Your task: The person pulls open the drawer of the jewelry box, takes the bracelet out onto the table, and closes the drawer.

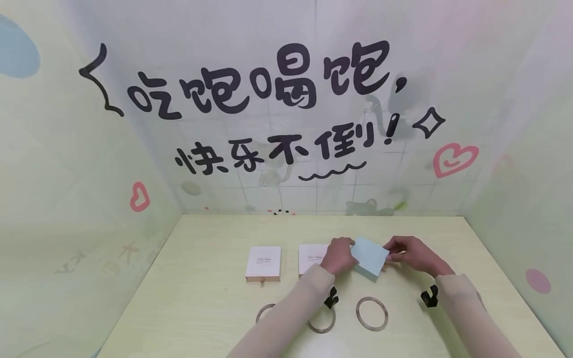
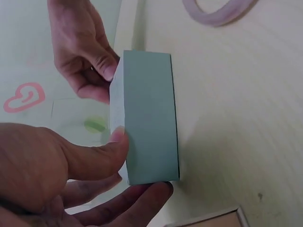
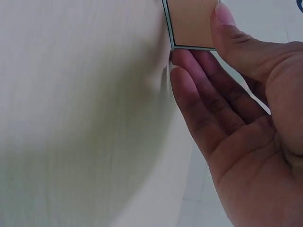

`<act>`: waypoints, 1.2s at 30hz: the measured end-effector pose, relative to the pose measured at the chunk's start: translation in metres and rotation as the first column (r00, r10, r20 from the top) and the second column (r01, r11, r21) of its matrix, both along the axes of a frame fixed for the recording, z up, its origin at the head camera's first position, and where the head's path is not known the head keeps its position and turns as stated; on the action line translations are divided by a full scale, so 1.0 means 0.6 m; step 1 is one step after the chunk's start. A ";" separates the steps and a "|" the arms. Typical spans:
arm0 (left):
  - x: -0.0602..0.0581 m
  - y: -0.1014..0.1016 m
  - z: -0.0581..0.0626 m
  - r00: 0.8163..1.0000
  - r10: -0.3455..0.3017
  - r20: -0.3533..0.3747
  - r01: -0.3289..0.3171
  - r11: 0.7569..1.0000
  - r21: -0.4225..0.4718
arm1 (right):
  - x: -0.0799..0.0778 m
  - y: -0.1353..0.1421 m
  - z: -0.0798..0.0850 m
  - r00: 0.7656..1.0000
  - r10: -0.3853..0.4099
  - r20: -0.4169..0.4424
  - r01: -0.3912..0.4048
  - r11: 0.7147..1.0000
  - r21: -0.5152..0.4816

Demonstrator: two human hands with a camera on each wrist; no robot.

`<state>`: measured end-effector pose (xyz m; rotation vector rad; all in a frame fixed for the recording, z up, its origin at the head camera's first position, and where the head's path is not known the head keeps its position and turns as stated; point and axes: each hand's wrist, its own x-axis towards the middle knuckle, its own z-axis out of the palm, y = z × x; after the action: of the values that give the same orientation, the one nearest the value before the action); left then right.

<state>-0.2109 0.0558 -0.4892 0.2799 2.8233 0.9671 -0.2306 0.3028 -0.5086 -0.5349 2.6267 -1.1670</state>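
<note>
A light blue gift box (image 1: 369, 257) is held between both hands over the right half of the table, turned at an angle. My left hand (image 1: 339, 255) grips its left end, thumb on the top edge and fingers beneath the end in the left wrist view. My right hand (image 1: 414, 253) pinches the opposite end. There, in the right wrist view, a tan inner panel (image 3: 193, 23) shows inside the blue rim, with the thumb over its edge and fingers under it. A bangle (image 1: 372, 313) lies on the table in front of the box.
Two white boxes stand to the left: one fully visible (image 1: 263, 263), the other (image 1: 309, 256) partly behind my left hand. Two more bangles, one (image 1: 323, 328) and another (image 1: 264, 311), are partly covered by my left sleeve. Printed walls enclose the wooden table (image 1: 192, 298).
</note>
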 end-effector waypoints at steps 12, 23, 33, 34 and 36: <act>-0.041 -0.010 0.003 0.998 -0.018 0.052 0.019 1.000 -0.012 | 0.048 -0.022 -0.005 0.993 -0.108 -0.055 0.109 0.994 0.009; -0.063 -0.016 0.008 0.996 -0.046 0.080 0.046 0.999 0.005 | 0.083 -0.048 -0.011 0.976 -0.215 -0.024 0.215 0.976 0.013; -0.066 -0.019 0.007 0.996 -0.054 0.070 0.052 0.998 0.018 | 0.104 -0.064 -0.011 0.966 -0.259 -0.004 0.259 0.966 -0.005; -0.065 -0.019 0.007 0.996 -0.053 0.072 0.051 0.998 0.020 | 0.104 -0.064 -0.011 0.966 -0.260 -0.004 0.260 0.966 -0.004; -0.065 -0.018 0.007 0.996 -0.054 0.074 0.052 0.998 0.020 | 0.104 -0.063 -0.009 0.967 -0.255 -0.006 0.255 0.967 -0.001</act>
<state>-0.2502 0.0450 -0.4848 0.3127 2.7273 0.9715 -0.1679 0.2649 -0.5141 -0.2027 2.7627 -1.2363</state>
